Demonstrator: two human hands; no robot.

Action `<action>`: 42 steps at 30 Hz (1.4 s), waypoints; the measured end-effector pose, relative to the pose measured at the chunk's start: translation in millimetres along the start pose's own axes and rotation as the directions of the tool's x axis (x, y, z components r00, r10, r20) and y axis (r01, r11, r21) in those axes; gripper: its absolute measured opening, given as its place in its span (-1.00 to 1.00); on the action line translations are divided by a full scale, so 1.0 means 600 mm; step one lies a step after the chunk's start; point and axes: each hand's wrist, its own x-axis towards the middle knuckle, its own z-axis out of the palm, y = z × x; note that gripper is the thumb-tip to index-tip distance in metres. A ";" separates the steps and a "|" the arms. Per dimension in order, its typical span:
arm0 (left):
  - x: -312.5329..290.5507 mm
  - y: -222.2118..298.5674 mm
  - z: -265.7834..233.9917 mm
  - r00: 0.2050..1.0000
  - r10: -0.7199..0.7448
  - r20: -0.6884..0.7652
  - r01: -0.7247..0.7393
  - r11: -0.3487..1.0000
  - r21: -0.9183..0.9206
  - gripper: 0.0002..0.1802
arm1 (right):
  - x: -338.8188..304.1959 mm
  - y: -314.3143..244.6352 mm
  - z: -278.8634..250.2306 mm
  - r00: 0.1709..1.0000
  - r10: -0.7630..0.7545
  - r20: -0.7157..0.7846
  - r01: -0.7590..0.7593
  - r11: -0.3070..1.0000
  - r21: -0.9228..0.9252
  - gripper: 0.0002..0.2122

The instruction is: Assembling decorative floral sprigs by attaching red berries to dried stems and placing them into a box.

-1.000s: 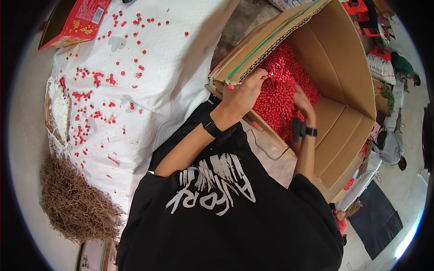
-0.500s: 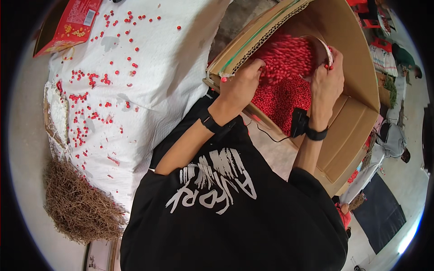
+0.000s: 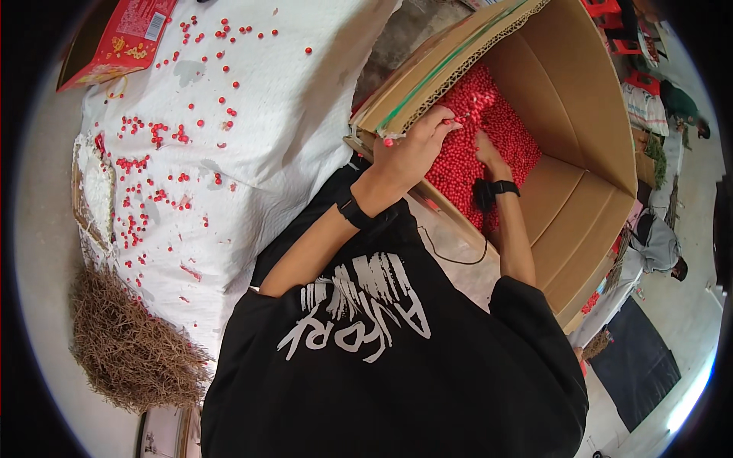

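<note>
Loose red berries (image 3: 504, 126) fill the lower part of a large cardboard box (image 3: 561, 91). My left hand (image 3: 416, 145) is at the box's left edge, its fingers curled together at the berries. A small pinkish bit shows by the fingertips, but what they hold is hidden. Deeper in the box, my right hand (image 3: 489, 153) reaches down at the berries beside a black band and a small black device (image 3: 483, 195) on the wrist. Its fingers are partly hidden, so their grip does not show.
On the left, a white cloth (image 3: 267, 99) bears scattered red berries (image 3: 134, 164). A red printed carton (image 3: 126, 42) stands at its far corner, a heap of brown twigs (image 3: 134, 343) at its near left. A cable (image 3: 458, 261) hangs below the box. Other people are at far right.
The round-rimmed container my right hand held with berries tumbling from it no longer shows. My right hand has moved left and down into the box; the left hand has shifted slightly.
</note>
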 end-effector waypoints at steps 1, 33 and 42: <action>0.002 0.003 0.002 1.000 0.000 0.003 0.000 1.000 -0.006 -0.88 | -0.008 0.015 0.009 0.995 0.011 0.101 -0.021 0.995 0.098 -0.57; 0.003 -0.006 0.000 0.999 -0.005 0.046 0.006 1.000 -0.020 -0.85 | 0.017 -0.002 -0.082 0.958 -0.093 -0.272 0.046 0.984 -0.175 -0.63; -0.003 -0.017 0.008 0.999 -0.010 0.043 0.012 0.999 -0.043 -0.83 | -0.033 0.036 -0.027 0.994 -0.078 0.080 0.077 0.997 0.009 -0.60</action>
